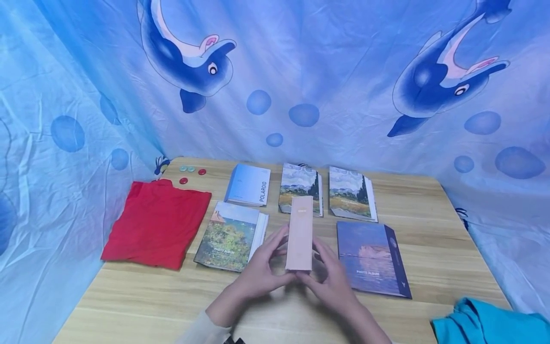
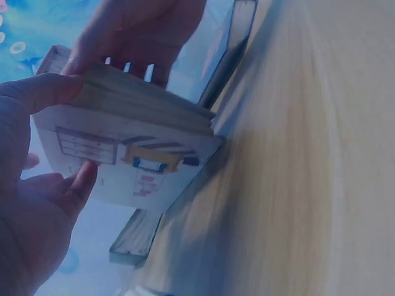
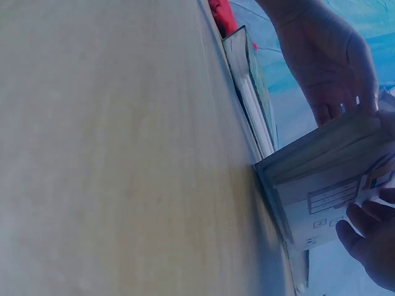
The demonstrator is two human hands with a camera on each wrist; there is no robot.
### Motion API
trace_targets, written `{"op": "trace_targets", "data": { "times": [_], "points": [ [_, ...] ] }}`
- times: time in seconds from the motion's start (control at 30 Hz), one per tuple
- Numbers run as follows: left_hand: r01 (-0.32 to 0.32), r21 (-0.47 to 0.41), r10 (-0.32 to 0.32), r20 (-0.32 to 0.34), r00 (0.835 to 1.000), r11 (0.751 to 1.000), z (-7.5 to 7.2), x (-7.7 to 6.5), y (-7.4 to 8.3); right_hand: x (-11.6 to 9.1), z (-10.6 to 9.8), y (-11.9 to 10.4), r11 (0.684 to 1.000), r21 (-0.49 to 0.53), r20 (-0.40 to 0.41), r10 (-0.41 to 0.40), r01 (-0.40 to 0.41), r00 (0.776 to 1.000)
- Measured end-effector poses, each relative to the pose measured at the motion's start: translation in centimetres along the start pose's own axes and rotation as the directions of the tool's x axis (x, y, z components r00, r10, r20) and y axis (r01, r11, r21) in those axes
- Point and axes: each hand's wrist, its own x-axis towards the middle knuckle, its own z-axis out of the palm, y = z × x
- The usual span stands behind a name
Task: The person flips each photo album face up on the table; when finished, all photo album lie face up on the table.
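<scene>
Both hands hold a pale pink photo album (image 1: 300, 234) upright on its edge, spine up, at the middle of the table. My left hand (image 1: 263, 268) grips it from the left, thumb at the near page end and fingers along the cover. From the right, my right hand (image 1: 333, 278) holds it the same way. In the left wrist view the white cover (image 2: 123, 163) shows a printed building and a ruled box. The album's lower edge is at or just above the tabletop; I cannot tell which. A green garden-picture photo album (image 1: 229, 236) lies beside the left hand, a purple seascape album (image 1: 371, 258) beside the right.
Behind lie a blue Polaroid album (image 1: 248, 184) and two landscape-covered albums (image 1: 301, 181), (image 1: 350, 193). A folded red cloth (image 1: 159, 224) is on the left, with several small red and pale green discs (image 1: 202, 172) behind it. A teal cloth (image 1: 490, 325) lies front right.
</scene>
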Motion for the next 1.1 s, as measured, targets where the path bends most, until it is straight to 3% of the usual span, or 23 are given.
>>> {"op": "trace_targets", "data": {
  "times": [0.23,0.33,0.57,0.7,0.87,1.1],
  "points": [
    [0.020,0.013,-0.020,-0.027,0.999,1.000,-1.4,-0.4,2.3,-0.2,0.3,0.2,0.989,-0.071,0.099,0.135,-0.129,0.986],
    [0.027,0.030,-0.026,-0.036,0.999,0.999,-1.7,-0.8,1.4,-0.2,0.5,0.3,0.973,-0.113,0.145,0.219,-0.203,0.965],
    [0.081,0.009,-0.081,-0.034,0.996,0.997,-2.7,-1.5,-0.7,0.0,0.5,1.0,0.911,-0.136,0.222,0.412,-0.390,0.884],
    [0.170,0.009,-0.169,-0.023,0.985,0.985,-3.0,-1.8,-0.7,0.4,0.2,1.6,0.902,-0.089,0.270,0.430,-0.422,0.862],
    [0.274,-0.003,-0.274,-0.004,0.962,0.962,-3.0,-2.1,-1.2,0.8,-0.2,2.4,0.896,-0.004,0.299,0.424,-0.443,0.855],
    [0.308,-0.065,-0.309,-0.004,0.951,0.949,-3.0,-2.0,-2.1,1.7,-0.9,3.0,0.883,-0.003,0.263,0.454,-0.470,0.851]
  ]
}}
